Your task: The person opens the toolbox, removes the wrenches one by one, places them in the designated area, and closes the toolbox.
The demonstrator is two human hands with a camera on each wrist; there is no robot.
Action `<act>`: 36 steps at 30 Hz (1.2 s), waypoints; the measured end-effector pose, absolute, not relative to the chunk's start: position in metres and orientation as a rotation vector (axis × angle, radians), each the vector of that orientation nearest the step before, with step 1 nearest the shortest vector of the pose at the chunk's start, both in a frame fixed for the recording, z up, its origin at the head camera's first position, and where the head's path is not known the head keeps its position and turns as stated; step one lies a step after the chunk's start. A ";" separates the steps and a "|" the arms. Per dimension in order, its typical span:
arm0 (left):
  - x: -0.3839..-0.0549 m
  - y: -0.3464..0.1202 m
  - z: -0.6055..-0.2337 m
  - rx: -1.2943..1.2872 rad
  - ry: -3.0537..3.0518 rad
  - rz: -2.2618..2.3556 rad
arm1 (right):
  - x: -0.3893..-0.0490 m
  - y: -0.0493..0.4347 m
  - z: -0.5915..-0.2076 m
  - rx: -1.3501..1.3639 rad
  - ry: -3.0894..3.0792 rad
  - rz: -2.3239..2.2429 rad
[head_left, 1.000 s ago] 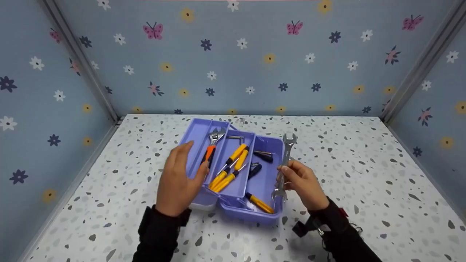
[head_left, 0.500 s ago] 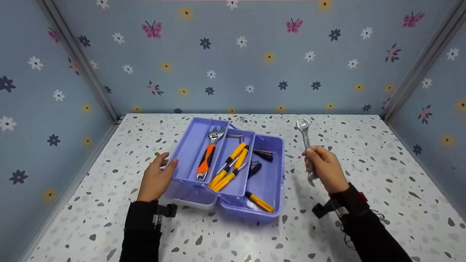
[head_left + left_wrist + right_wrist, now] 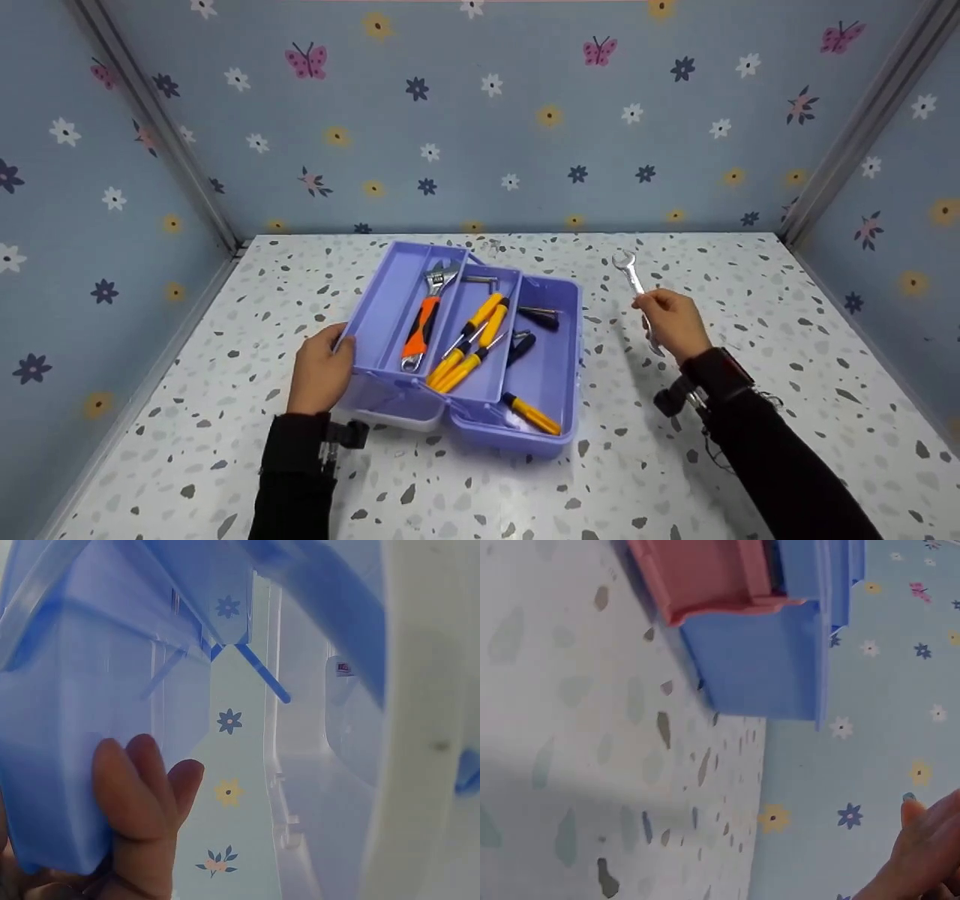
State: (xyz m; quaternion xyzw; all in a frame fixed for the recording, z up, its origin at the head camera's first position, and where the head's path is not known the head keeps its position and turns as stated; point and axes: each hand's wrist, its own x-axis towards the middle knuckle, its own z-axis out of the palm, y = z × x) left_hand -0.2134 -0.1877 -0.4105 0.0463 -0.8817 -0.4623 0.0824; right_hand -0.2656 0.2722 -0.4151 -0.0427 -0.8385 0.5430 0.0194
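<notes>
A purple cantilever toolbox (image 3: 576,352) stands opened out on the table, its two upper trays fanned left over the lid. My left hand (image 3: 321,371) grips the left wall of the outer tray (image 3: 379,300); in the left wrist view its fingers (image 3: 131,787) curl against that tray's wall. Right of the box, my right hand (image 3: 673,324) holds a silver open-end wrench (image 3: 628,271) by its shank, one end pointing up and away. An adjustable wrench (image 3: 422,326) with an orange and black handle lies in the outer tray. Yellow-handled screwdrivers (image 3: 491,322) fill the middle tray.
The deep bottom compartment holds a yellow-handled tool (image 3: 532,414) and black-handled tools (image 3: 521,349). An L-shaped hex key (image 3: 480,280) lies at the middle tray's far end. Patterned walls (image 3: 450,112) close in the speckled table (image 3: 712,277) at back and sides.
My right hand carried the open-end wrench from over the box's right edge out to the right. My left hand moved from above the outer tray to its left side and took hold there.
</notes>
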 end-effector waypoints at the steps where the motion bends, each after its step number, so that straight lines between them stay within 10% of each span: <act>1: -0.213 -0.187 -0.410 0.137 -2.632 -1.381 | -0.269 0.274 -0.418 -0.142 -2.634 1.656; 36: -0.212 -0.185 -0.410 0.123 -2.612 -1.388 | -0.283 0.273 -0.445 -0.221 -3.159 1.012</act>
